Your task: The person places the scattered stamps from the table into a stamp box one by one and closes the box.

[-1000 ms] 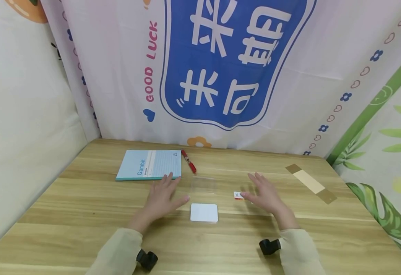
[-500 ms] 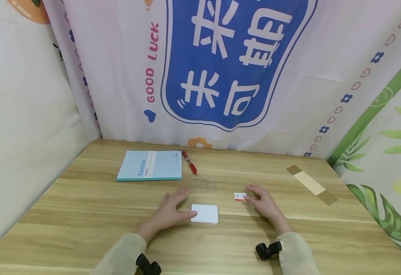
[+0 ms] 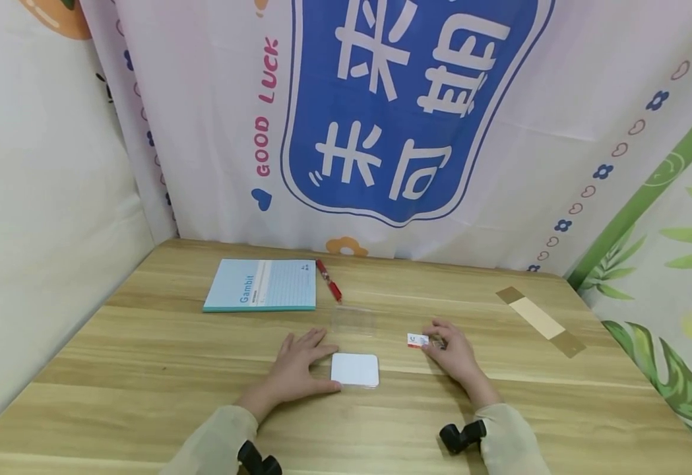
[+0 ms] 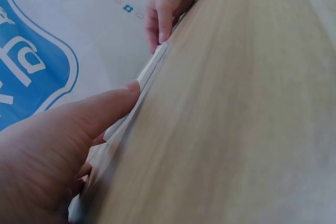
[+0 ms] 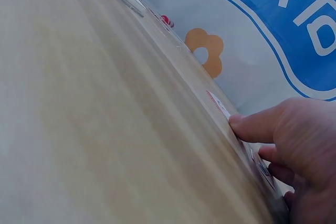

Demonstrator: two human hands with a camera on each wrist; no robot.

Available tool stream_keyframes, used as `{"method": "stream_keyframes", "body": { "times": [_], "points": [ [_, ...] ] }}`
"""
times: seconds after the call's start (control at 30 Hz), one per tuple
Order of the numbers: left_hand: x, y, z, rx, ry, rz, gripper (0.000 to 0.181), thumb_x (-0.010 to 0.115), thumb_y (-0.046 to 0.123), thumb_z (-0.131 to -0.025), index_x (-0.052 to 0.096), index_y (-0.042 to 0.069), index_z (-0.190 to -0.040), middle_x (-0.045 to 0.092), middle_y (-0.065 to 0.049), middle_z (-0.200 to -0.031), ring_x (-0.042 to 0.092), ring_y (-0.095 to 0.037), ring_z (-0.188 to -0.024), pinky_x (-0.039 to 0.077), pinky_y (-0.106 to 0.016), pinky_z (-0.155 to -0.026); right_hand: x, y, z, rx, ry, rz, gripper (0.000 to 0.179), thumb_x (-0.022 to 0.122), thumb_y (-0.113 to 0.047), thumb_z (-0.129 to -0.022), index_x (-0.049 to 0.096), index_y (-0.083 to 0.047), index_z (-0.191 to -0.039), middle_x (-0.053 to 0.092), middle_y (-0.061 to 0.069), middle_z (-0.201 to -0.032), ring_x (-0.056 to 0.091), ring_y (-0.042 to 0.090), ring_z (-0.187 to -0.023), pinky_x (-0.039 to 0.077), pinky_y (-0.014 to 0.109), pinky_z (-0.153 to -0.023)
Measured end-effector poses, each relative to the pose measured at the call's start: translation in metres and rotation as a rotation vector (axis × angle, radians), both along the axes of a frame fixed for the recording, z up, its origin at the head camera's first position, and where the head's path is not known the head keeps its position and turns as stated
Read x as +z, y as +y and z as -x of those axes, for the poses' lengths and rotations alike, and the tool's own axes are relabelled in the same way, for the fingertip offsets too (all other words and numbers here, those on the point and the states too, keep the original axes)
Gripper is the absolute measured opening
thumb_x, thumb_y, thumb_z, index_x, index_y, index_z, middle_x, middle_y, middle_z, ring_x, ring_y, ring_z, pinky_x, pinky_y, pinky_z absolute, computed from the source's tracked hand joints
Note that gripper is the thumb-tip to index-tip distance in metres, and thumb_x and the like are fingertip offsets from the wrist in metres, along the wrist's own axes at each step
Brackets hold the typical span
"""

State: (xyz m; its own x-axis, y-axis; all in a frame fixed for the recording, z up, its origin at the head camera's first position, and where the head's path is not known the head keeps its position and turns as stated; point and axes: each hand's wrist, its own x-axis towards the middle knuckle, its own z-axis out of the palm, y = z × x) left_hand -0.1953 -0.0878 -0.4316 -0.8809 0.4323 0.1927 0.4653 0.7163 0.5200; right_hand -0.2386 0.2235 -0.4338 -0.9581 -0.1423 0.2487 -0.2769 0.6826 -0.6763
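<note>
In the head view a white card (image 3: 354,370) with rounded corners lies at the middle of the table. My left hand (image 3: 298,369) holds its left end, thumb at the near corner and index finger at the far one. The left wrist view has that thumb (image 4: 113,106) against the card's edge. To the right, my right hand (image 3: 455,353) pinches the right end of a small white-and-red card (image 3: 417,340). Its thumb (image 5: 252,124) meets that card in the right wrist view, and a small shiny clear item (image 3: 439,342) shows under the curled fingers.
Just beyond the white card lies a clear plastic sheet (image 3: 353,320). A light blue notebook (image 3: 262,284) and a red pen (image 3: 329,282) are at the back left. Off to the right is a brown-and-beige strip (image 3: 540,321). A printed curtain (image 3: 203,132) hangs behind the table.
My left hand has come down and right to the white card's end, its thumb sliding to the near corner. My right hand has lowered, its fingers curling at the small card's right end.
</note>
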Motion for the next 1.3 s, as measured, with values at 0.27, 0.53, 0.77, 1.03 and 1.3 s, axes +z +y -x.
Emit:
{"method": "stream_keyframes", "body": {
  "times": [0.27, 0.53, 0.77, 1.03, 1.3],
  "points": [
    [-0.0005, -0.0001, -0.0007, 0.001, -0.003, 0.019, 0.069, 0.060, 0.061, -0.065, 0.053, 0.018, -0.119, 0.030, -0.013, -0.135, 0.018, -0.028, -0.125, 0.000, -0.053, -0.097, -0.0022, -0.0018, 0.0004, -0.010, 0.061, 0.029, 0.022, 0.068, -0.001, -0.070, 0.062, 0.000, -0.091, 0.049, 0.020, -0.116, 0.039, 0.039, -0.109, 0.029, 0.050, -0.090],
    [-0.0006, -0.0002, -0.0004, 0.005, 0.019, 0.022, 0.069, 0.060, 0.060, -0.065, 0.054, 0.018, -0.119, 0.031, -0.013, -0.135, 0.019, -0.027, -0.125, 0.000, -0.053, -0.097, -0.0003, -0.0050, -0.0003, -0.038, 0.170, -0.096, 0.022, 0.071, -0.005, -0.067, 0.064, -0.005, -0.088, 0.060, 0.007, -0.089, 0.049, 0.026, -0.084, 0.037, 0.041, -0.073],
    [0.0005, -0.0002, -0.0013, 0.005, 0.013, 0.026, 0.069, 0.060, 0.061, -0.065, 0.054, 0.018, -0.119, 0.031, -0.013, -0.135, 0.019, -0.027, -0.125, 0.001, -0.054, -0.097, 0.0020, -0.0067, -0.0007, -0.026, 0.149, -0.091, 0.020, 0.070, -0.002, -0.068, 0.064, -0.005, -0.087, 0.053, -0.003, -0.067, 0.047, 0.012, -0.060, 0.038, 0.028, -0.057],
    [0.0003, -0.0001, -0.0012, 0.011, 0.004, 0.038, 0.069, 0.060, 0.062, -0.065, 0.054, 0.019, -0.119, 0.030, -0.012, -0.135, 0.018, -0.027, -0.125, 0.000, -0.053, -0.097, 0.0015, -0.0072, -0.0013, -0.032, 0.083, -0.052, 0.020, 0.068, -0.001, -0.070, 0.063, -0.004, -0.090, 0.050, -0.003, -0.065, 0.043, 0.012, -0.057, 0.036, 0.025, -0.052],
    [0.0000, 0.0005, -0.0011, 0.016, -0.008, 0.039, 0.068, 0.060, 0.061, -0.064, 0.054, 0.019, -0.118, 0.031, -0.011, -0.135, 0.018, -0.027, -0.126, 0.000, -0.053, -0.097, 0.0058, -0.0089, -0.0020, -0.044, -0.048, 0.117, 0.021, 0.064, 0.000, -0.074, 0.062, 0.002, -0.095, 0.054, 0.002, -0.069, 0.044, 0.013, -0.059, 0.037, 0.022, -0.050]
  ]
}}
